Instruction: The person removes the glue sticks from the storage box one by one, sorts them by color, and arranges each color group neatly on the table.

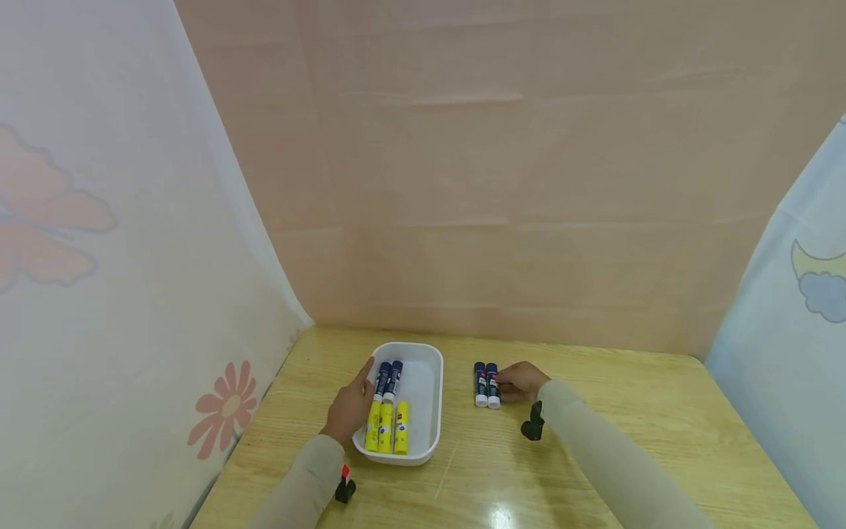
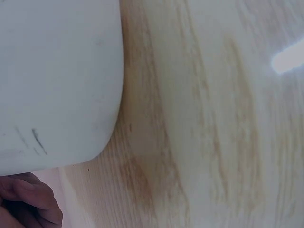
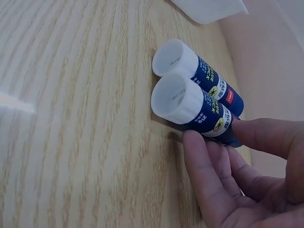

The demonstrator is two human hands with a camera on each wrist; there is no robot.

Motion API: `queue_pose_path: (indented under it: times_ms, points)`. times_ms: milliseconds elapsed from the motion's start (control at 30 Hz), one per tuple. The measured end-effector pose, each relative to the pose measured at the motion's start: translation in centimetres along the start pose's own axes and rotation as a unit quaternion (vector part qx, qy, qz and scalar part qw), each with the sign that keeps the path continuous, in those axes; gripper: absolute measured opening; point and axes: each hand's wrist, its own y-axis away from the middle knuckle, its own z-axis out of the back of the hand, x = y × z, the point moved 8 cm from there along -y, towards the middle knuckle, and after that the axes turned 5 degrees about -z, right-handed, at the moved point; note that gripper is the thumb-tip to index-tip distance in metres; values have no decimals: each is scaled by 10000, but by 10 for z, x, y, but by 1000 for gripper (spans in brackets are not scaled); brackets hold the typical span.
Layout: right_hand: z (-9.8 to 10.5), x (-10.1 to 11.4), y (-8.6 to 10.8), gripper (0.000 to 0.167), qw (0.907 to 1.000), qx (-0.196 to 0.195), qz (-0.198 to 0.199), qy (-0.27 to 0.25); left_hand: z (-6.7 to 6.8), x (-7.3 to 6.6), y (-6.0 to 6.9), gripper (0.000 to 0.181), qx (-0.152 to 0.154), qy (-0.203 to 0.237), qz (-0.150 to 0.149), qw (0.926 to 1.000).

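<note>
My right hand (image 1: 521,381) pinches the right one of two dark blue glue sticks with white caps. In the right wrist view its thumb is against the label of that glue stick (image 3: 209,111), and its fingertips are low along the side. The other blue glue stick (image 3: 218,85) lies parallel, touching it. At the left, my left hand (image 1: 350,408) holds the left side of a white tray (image 1: 432,411), one finger along the rim. Curled fingers (image 2: 35,197) show beside the tray's wall in the left wrist view; their far side is hidden.
Inside the tray, two blue glue sticks (image 1: 393,378) lie at the back left, with three yellow glue sticks (image 1: 401,426) in front of them. The wooden table (image 1: 595,360) meets a beige sheet (image 1: 529,220) behind and patterned white curtains (image 1: 165,220) at the sides.
</note>
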Motion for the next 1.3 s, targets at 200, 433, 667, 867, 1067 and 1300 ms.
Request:
queue_pose_path:
  times_ms: [200, 433, 667, 867, 1067, 1300]
  points:
    - [0, 2, 6, 40, 10000, 59, 6, -42, 0, 0, 0, 54, 25, -7, 18, 10000]
    - [4, 5, 11, 39, 9998, 23, 122, 155, -1, 0, 0, 54, 50, 40, 36, 10000]
    - [7, 13, 15, 29, 9992, -59, 237, 328, 0, 3, 0, 55, 77, 167, 86, 9998]
    - [10, 21, 15, 45, 9986, -187, 326, 376, -2, 10, 0, 54, 32, 188, 17, 9998]
    - [2, 37, 19, 54, 9982, -90, 430, 398, -2, 6, 1, 54, -57, 90, -53, 9999]
    - [-23, 66, 26, 51, 9961, 295, 837, 8, -3, -5, 2, 54, 71, 76, -59, 9999]
